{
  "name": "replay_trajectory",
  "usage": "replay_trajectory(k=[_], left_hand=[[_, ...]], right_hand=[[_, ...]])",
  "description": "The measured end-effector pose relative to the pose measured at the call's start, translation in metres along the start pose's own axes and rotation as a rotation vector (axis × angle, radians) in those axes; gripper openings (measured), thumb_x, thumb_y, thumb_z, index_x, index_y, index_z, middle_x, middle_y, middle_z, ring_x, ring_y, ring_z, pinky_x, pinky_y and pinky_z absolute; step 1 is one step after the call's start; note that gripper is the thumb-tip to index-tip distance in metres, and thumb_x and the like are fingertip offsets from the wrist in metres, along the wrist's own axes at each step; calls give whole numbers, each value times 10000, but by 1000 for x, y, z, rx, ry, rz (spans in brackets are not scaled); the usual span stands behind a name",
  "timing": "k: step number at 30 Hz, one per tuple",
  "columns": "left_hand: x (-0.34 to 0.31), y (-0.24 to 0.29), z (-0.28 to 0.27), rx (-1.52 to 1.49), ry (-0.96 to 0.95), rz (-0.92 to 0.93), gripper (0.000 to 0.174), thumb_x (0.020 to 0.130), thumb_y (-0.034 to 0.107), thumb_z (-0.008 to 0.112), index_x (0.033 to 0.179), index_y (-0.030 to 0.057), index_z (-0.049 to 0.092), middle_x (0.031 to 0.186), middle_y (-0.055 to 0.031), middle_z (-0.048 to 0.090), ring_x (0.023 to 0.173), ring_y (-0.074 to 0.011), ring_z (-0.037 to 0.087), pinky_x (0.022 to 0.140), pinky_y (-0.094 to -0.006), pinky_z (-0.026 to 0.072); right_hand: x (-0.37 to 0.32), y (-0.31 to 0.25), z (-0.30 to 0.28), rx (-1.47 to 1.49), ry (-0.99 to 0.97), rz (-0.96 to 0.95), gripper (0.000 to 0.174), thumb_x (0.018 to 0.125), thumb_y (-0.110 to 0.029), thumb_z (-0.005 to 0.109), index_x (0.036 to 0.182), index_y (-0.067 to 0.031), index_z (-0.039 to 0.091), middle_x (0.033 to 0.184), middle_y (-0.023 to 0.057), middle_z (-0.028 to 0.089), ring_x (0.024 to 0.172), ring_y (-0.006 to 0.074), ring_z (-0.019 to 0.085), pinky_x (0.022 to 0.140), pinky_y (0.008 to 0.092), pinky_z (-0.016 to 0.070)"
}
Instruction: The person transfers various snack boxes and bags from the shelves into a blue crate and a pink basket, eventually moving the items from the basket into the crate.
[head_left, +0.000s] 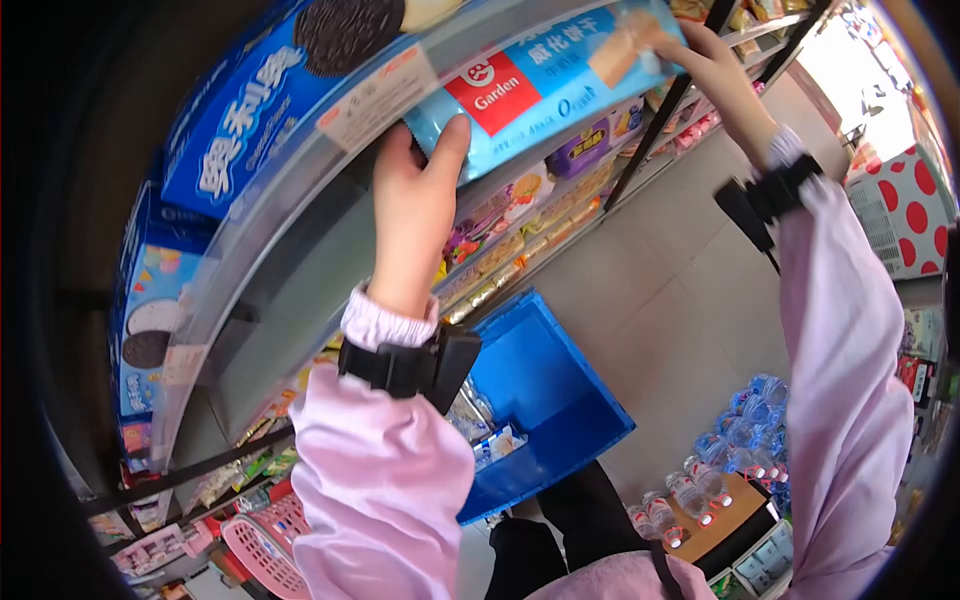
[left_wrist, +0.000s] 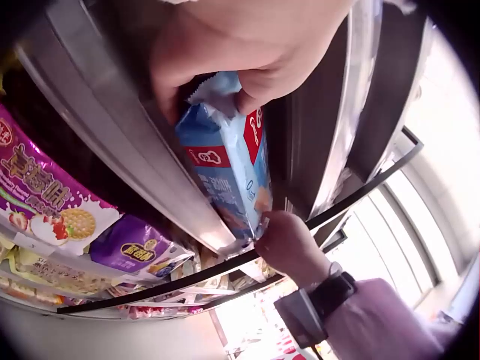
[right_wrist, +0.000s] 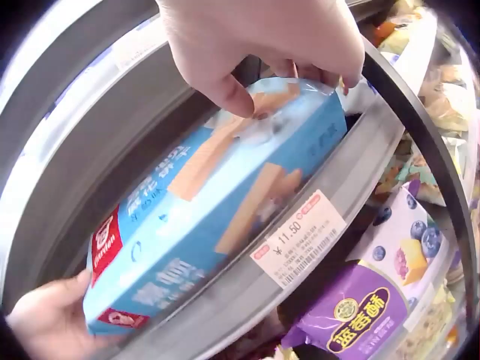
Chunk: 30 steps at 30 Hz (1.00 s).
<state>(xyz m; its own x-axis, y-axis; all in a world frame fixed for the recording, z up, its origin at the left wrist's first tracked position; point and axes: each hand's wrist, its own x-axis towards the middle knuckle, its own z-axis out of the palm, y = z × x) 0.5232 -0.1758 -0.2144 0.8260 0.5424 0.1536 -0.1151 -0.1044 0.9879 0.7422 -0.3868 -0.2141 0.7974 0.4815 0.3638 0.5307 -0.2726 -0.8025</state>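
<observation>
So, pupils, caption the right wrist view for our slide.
Left hand and right hand hold opposite ends of a long, light-blue Garden packet beside a white price label.

Left wrist view: top edge crops left grip point(left_wrist: 251, 45). Head view: sleeve point(head_left: 385, 455) partly hides crate point(head_left: 575, 425).

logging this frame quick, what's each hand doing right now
Left hand: closed, holding one end of the blue Garden pack.
Right hand: closed, holding the other end of the blue Garden pack.

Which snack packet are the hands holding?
The light blue Garden packet, held between the left hand and right hand; neither touches the purple packet below.
</observation>
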Motion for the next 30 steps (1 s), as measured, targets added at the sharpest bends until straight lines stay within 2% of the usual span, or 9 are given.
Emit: replay_trajectory(k=[1, 3, 5, 8, 12, 17, 22, 26, 30], left_hand=[[-17, 8, -8, 32, -5, -34, 293, 826, 188, 583, 1000, -33, 504, 879, -61, 579, 783, -93, 513, 691, -237, 418], [-58, 6, -21, -22, 8, -76, 263, 826, 168, 586, 992, -17, 501, 874, -39, 564, 781, -73, 499, 677, -221, 416], [-116, 7, -36, -83, 28, -120, 285, 826, 107, 571, 1064, -8, 463, 939, -29, 545, 806, -67, 488, 696, -220, 416], [-218, -6, -66, 7, 1, -284, 386, 809, 66, 575, 1151, -23, 419, 1082, -79, 492, 980, -137, 466, 856, -279, 375], [-357, -17, -105, -120, 35, -659, 402, 838, 72, 544, 1194, -21, 382, 1103, -78, 486, 1013, -130, 453, 859, -267, 370], [-486, -4, -181, 19, 119, -838, 323, 854, 132, 537, 1130, -13, 453, 1028, -45, 509, 930, -106, 464, 804, -250, 381], [-551, 49, -299, 48, 307, -853, 337, 853, 147, 538, 1140, -13, 460, 1011, -42, 532, 920, -104, 472, 799, -250, 384], [-606, 106, -407, 123, 592, -615, 404, 837, 113, 547, 1196, -19, 419, 1085, -74, 535, 990, -137, 490, 861, -270, 380], [-672, 146, -533, 202, 759, -547, 420, 826, 76, 541, 1208, -29, 402, 1107, -94, 536, 1005, -163, 506, 880, -281, 378]], right_hand=[[-18, -13, -2, 53, -11, -82, 339, 778, -239, 558, 1008, 10, 567, 900, 76, 602, 826, 127, 560, 651, 260, 438], [-69, -37, -12, 182, -151, 173, 392, 820, -199, 555, 1141, 6, 465, 1059, 88, 538, 970, 142, 510, 774, 260, 416], [-136, -45, -7, 319, -152, 135, 442, 821, -140, 563, 1199, 14, 393, 1117, 103, 498, 1032, 175, 485, 879, 278, 372], [-253, -56, 1, 379, -233, 338, 502, 816, -116, 560, 1240, 23, 328, 1229, 117, 402, 1166, 213, 372, 987, 345, 260], [-376, -106, 20, 189, -452, 580, 559, 742, -60, 578, 1234, 32, 329, 1205, 138, 417, 1132, 226, 395, 963, 334, 286], [-466, -179, 67, 165, -654, 722, 581, 698, -17, 600, 1213, 38, 337, 1168, 154, 430, 1098, 233, 414, 936, 337, 318], [-487, -276, 147, 160, -834, 433, 513, 716, -44, 589, 1183, 16, 386, 1268, 248, 332, 1216, 367, 310, 973, 380, 276], [-498, -379, 232, 205, -974, 190, 511, 699, -22, 600, 1169, 22, 404, 1301, 252, 243, 1124, 341, 411, 924, 376, 340], [-539, -476, 333, 403, -985, 81, 503, 693, -40, 612, 1164, -2, 440, 1148, 220, 341, 1036, 354, 432, 892, 371, 362]])
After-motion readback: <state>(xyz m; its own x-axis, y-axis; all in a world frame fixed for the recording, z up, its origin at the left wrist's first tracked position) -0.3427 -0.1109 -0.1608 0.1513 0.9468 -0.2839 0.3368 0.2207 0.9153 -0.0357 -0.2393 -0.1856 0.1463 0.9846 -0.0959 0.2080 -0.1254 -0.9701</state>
